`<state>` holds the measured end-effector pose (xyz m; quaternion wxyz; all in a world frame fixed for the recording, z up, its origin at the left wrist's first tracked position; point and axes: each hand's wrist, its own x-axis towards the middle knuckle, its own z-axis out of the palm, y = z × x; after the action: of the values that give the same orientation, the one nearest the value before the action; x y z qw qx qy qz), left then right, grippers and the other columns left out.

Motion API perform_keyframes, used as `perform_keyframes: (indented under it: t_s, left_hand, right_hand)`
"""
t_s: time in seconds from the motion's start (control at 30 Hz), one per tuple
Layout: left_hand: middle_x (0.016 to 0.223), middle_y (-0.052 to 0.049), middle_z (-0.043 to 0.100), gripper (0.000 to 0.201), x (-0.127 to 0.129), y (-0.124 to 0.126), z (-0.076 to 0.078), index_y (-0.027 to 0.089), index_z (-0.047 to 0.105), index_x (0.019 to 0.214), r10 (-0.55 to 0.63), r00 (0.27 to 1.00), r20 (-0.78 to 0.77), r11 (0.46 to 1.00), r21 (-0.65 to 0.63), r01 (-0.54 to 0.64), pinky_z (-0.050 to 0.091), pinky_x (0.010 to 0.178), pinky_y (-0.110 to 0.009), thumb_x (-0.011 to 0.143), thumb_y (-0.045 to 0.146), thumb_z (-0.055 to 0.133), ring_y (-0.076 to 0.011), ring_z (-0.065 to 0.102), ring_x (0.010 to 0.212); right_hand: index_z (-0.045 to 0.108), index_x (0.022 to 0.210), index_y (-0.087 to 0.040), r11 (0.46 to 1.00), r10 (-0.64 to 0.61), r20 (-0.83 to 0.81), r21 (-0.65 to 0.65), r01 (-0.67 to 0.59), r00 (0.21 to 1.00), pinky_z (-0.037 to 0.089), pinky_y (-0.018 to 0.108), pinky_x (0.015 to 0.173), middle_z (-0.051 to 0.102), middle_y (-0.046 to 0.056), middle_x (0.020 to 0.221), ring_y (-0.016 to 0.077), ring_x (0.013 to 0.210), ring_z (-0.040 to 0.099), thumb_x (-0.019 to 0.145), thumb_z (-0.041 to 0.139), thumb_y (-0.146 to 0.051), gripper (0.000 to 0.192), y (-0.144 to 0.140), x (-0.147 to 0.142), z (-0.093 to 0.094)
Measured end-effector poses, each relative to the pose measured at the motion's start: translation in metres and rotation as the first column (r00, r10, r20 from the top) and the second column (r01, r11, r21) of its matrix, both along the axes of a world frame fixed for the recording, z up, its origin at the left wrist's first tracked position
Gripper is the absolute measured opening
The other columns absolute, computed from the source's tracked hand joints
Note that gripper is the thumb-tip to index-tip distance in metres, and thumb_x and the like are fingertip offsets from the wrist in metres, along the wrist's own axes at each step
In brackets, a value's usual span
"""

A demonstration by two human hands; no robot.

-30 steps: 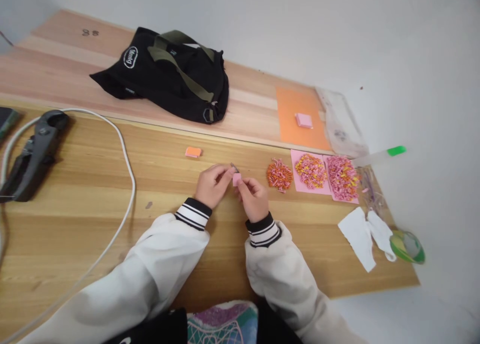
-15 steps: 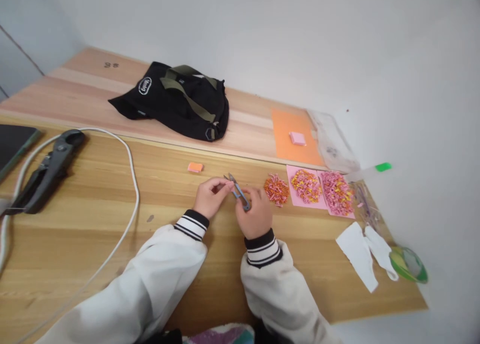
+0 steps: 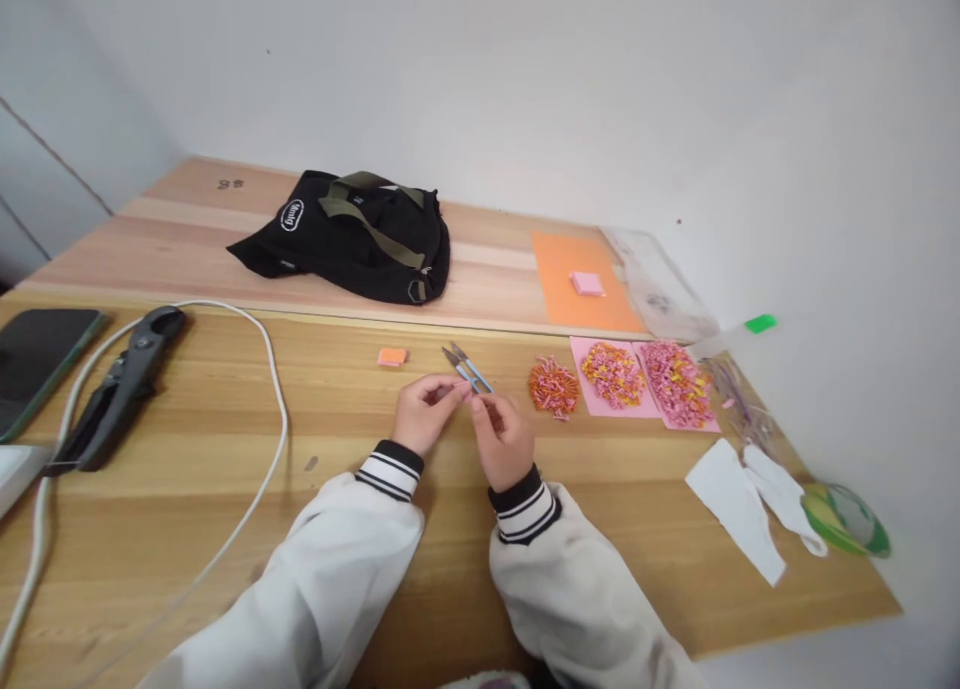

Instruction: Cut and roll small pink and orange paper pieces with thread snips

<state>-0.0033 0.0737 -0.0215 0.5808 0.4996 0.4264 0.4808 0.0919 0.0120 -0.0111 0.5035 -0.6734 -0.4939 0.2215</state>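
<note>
My left hand (image 3: 426,414) is closed in a pinch, with a tiny pink piece (image 3: 474,387) at its fingertips. From the other side, the fingertips of my right hand (image 3: 504,439) pinch at the same spot and nearly touch the left ones. Just beyond both hands lie thread snips (image 3: 466,371) with blue-grey handles, their blades pointing away to the left. A small orange and pink stack (image 3: 391,356) sits past my left hand. To the right of my right hand is a pile of small orange and pink pieces (image 3: 553,387).
Two more piles, one pink and yellow (image 3: 613,374) and one mostly pink (image 3: 679,384), rest on pink sheets. White cloth-like pieces (image 3: 735,509) and a green roll (image 3: 847,519) lie at right. A black bag (image 3: 360,244) lies behind; a white cable (image 3: 274,369) loops at left.
My right hand has let go of the snips, which now lie on the table beyond the fingers. Its fingertips have come together with the left ones. The camera view has tilted up slightly.
</note>
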Motion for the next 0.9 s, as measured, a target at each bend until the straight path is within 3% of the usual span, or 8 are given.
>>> perform_keyframes:
  t_s: [0.1, 0.2, 0.4, 0.63, 0.9]
  left_hand:
    - [0.067, -0.004, 0.067, 0.017, -0.0001, -0.0013, 0.0007, 0.014, 0.067, 0.064, 0.0, 1.0, -0.01, 1.0, 0.029, 0.001, 0.048, 0.062, -0.026, 0.057, 0.029, 0.072, -0.0133, 0.059, 0.063]
    - [0.068, -0.003, 0.067, 0.015, -0.0005, -0.0022, 0.0027, 0.015, 0.067, 0.064, -0.022, 1.0, 0.014, 0.999, 0.027, 0.022, 0.048, 0.061, -0.025, 0.057, 0.027, 0.072, -0.0129, 0.059, 0.063]
    - [0.065, -0.002, 0.066, 0.011, -0.0031, -0.0015, 0.006, 0.015, 0.068, 0.061, -0.041, 0.999, -0.003, 0.998, 0.042, 0.041, 0.047, 0.067, -0.025, 0.064, 0.026, 0.068, -0.0129, 0.059, 0.065]
    - [0.067, -0.003, 0.066, 0.012, -0.0029, -0.0011, 0.0051, 0.015, 0.068, 0.064, -0.047, 0.996, -0.072, 0.997, 0.062, 0.051, 0.046, 0.063, -0.024, 0.061, 0.026, 0.069, -0.0129, 0.058, 0.064]
    - [0.066, -0.003, 0.066, 0.014, -0.0024, -0.0011, 0.0033, 0.014, 0.067, 0.065, -0.028, 0.996, -0.09, 0.999, 0.032, 0.031, 0.046, 0.063, -0.024, 0.061, 0.028, 0.069, -0.0127, 0.057, 0.062]
  right_hand:
    - [0.061, 0.079, -0.015, 0.999, -0.002, -0.328, -0.032, -0.009, 0.945, 0.046, 0.027, 0.057, 0.062, 0.005, 0.073, 0.0134, 0.061, 0.055, 0.074, 0.056, -0.035, 0.021, 0.0012, -0.0044, -0.0034]
    - [0.061, 0.075, -0.015, 1.0, -0.001, -0.482, -0.023, -0.011, 0.876, 0.043, 0.025, 0.052, 0.062, 0.003, 0.067, 0.0114, 0.056, 0.052, 0.069, 0.059, -0.035, 0.02, 0.0034, -0.0057, -0.0058]
    - [0.06, 0.065, -0.015, 0.998, -0.06, -0.633, -0.041, 0.044, 0.772, 0.033, 0.021, 0.04, 0.055, -0.002, 0.052, 0.0066, 0.042, 0.041, 0.063, 0.063, -0.035, 0.02, 0.006, -0.0046, -0.0026]
    - [0.058, 0.065, -0.015, 0.979, -0.176, -0.709, -0.054, 0.197, 0.682, 0.035, 0.02, 0.037, 0.056, -0.003, 0.051, 0.0064, 0.04, 0.044, 0.06, 0.065, -0.037, 0.023, 0.0083, -0.0023, -0.004]
    - [0.06, 0.068, -0.014, 0.993, -0.115, -0.722, -0.063, 0.101, 0.682, 0.036, 0.02, 0.037, 0.06, -0.001, 0.055, 0.0069, 0.04, 0.047, 0.058, 0.067, -0.037, 0.026, 0.0087, -0.0029, -0.0035]
